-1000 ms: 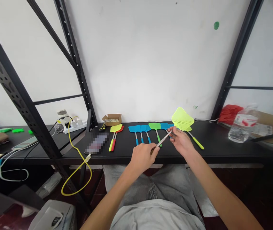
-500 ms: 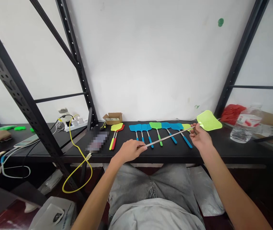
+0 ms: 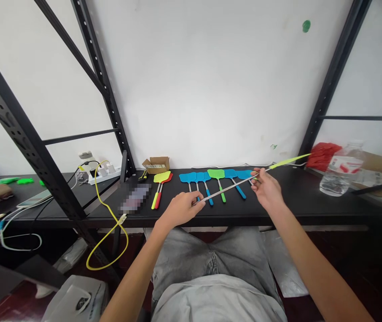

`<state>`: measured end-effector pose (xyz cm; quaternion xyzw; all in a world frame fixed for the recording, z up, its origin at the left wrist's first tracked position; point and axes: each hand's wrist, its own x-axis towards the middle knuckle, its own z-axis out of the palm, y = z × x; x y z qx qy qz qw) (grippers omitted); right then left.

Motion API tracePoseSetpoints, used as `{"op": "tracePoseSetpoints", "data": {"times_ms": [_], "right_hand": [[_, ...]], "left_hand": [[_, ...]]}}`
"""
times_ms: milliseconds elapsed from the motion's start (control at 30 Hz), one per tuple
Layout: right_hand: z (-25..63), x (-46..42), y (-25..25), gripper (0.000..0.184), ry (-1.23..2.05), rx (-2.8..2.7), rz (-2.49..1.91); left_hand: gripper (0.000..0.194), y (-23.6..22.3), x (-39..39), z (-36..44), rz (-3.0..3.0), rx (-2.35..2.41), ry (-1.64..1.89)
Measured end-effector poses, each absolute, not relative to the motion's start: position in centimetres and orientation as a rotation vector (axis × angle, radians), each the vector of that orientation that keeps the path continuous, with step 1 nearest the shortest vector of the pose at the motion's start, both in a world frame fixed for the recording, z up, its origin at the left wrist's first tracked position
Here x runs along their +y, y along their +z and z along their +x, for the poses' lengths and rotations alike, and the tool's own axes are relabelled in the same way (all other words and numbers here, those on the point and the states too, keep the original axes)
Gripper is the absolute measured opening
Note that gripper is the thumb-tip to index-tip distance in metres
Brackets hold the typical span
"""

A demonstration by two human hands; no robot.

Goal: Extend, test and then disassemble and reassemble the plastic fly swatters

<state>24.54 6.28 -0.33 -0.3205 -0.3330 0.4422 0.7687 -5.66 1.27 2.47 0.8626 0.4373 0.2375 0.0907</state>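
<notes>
One yellow-headed swatter [image 3: 230, 188] fills the grip of left hand [image 3: 179, 209] and right hand [image 3: 267, 190].

Open carton [image 3: 156, 165], clear bottle [image 3: 340, 172].

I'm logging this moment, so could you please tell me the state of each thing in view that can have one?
Held yellow-green swatter: raised, head edge-on
Left hand: closed on its rod's end
Right hand: closed on its rod near the head
Blue swatters: lying down
Green swatter: lying down
Red swatter: head partly under yellow swatter
Cardboard box: flaps open
Power strip: plugs inserted
Bottle: standing; cap unclear
Yellow cable: looped, hanging
</notes>
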Motion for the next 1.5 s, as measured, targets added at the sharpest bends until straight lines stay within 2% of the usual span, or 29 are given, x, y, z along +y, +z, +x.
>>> {"op": "tracePoseSetpoints", "data": {"times_ms": [200, 433, 900, 1200, 1500], "right_hand": [[18.9, 4.8, -1.0, 0.040, 0.993, -1.031, -0.806], [16.3, 4.0, -2.1, 0.043, 1.124, -1.338, -0.872], [17.7, 5.0, -1.8, 0.046, 1.109, -1.079, -0.907], [19.4, 6.7, -3.6, 0.040, 1.056, -0.883, -0.971], [19.6, 7.1, -5.9, 0.043, 1.076, -0.892, -1.114]], "left_hand": [[0.034, 2.2, 1.0, -4.8, 2.569, 1.277, 0.716], [0.036, 1.9, 1.3, -4.8, 2.600, 1.296, 0.736], [0.040, 1.2, 1.6, -4.0, 2.648, 1.383, 0.672], [0.045, 0.0, 3.0, -5.7, 2.550, 1.438, 0.502], [0.043, -1.4, 5.5, -7.3, 2.470, 1.535, 0.439]]}}
